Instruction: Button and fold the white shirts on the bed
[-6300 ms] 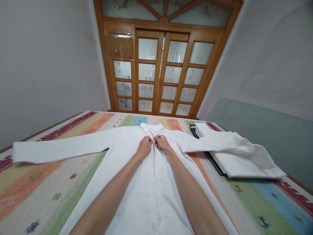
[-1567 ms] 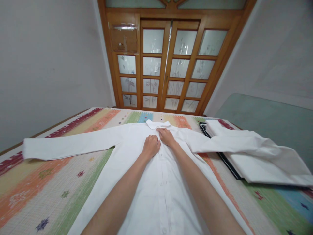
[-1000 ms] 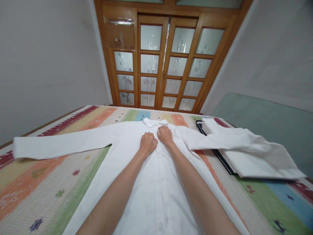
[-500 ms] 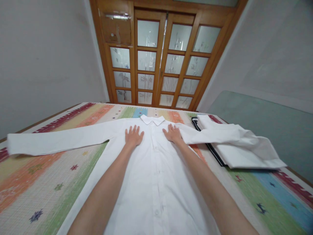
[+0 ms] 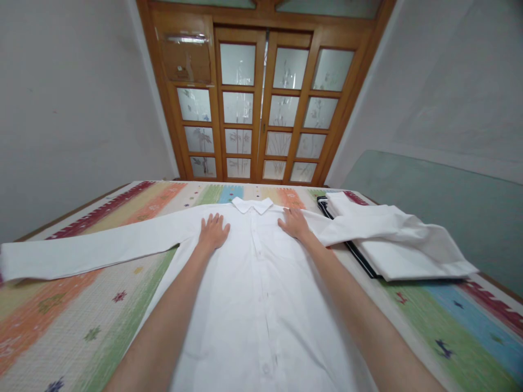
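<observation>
A white long-sleeved shirt [image 5: 253, 283] lies buttoned and face up on a striped bedspread [image 5: 61, 305], collar away from me. My left hand [image 5: 213, 231] rests flat on the shirt's left shoulder, fingers spread. My right hand [image 5: 293, 223] lies flat on the right shoulder, fingers stretched out. The shirt's left sleeve [image 5: 81, 253] stretches out far to the left. Its right sleeve [image 5: 392, 226] drapes over a pile of folded clothes.
A stack of folded white and dark clothes [image 5: 388, 261] sits on the bed to the right. A wooden door with frosted glass panes [image 5: 261, 109] stands beyond the bed. A pale green panel [image 5: 441, 207] runs along the right wall.
My hands were closed together at the placket below the collar. They have opened and slid apart onto the two shoulders, pressing the cloth flat.
</observation>
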Demonstrator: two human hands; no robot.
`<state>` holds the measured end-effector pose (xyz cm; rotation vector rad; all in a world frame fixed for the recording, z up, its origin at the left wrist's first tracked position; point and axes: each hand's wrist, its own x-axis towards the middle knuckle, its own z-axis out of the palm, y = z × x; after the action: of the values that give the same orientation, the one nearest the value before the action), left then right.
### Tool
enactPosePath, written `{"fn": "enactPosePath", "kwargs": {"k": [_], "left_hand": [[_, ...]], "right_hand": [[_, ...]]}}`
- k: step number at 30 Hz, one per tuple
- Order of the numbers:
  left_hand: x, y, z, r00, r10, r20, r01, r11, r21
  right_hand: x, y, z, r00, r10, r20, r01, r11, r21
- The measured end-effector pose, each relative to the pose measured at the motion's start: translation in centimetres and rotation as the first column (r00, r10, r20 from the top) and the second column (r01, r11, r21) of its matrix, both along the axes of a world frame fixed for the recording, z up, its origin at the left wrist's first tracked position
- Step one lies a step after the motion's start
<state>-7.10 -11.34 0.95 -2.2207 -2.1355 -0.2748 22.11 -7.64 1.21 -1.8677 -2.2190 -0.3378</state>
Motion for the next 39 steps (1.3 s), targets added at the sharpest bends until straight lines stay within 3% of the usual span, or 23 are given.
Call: {"fn": "enactPosePath", "kwargs": {"k": [5, 11, 16, 26, 31, 35, 39], "left_hand": [[-0.2, -0.1, -0.1, 1.000, -0.003, 0.007, 0.003, 1.000, 0.008], [-0.6, 0.1, 0.2, 1.000, 0.011, 0.020, -0.009, 0.997, -0.071], [-0.8, 0.6, 0.4, 1.000, 0.026, -0.005, -0.026, 0.992, -0.123], [-1.7, 2.1, 0.6, 1.000, 0.017, -0.018, -0.020, 0.985, -0.170], [-2.1, 2.8, 0.6, 0.999, 0.042, 0.004, -0.041, 0.986, -0.164], [-2.0, 2.8, 0.5, 1.000, 0.028, 0.000, -0.028, 0.991, -0.129], [-1.8, 3.1, 0.5, 0.999, 0.032, -0.004, -0.033, 0.999, -0.016]], "right_hand": [[-0.7, -0.9, 0.8, 0.998, -0.029, 0.053, 0.028, 0.999, 0.015], [-1.1, -1.0, 1.4, 0.988, -0.131, 0.078, 0.138, 0.985, -0.099], [-0.5, 0.6, 1.7, 0.977, -0.207, 0.047, 0.212, 0.958, -0.195], [0.9, 4.1, 1.0, 0.974, -0.226, -0.010, 0.213, 0.930, -0.301], [2.4, 5.1, -0.3, 0.985, -0.165, -0.060, 0.141, 0.947, -0.290], [3.4, 5.6, -0.9, 0.985, -0.091, -0.145, 0.061, 0.978, -0.200], [3.2, 4.9, -0.7, 0.980, -0.146, -0.138, 0.133, 0.986, -0.102]]}}
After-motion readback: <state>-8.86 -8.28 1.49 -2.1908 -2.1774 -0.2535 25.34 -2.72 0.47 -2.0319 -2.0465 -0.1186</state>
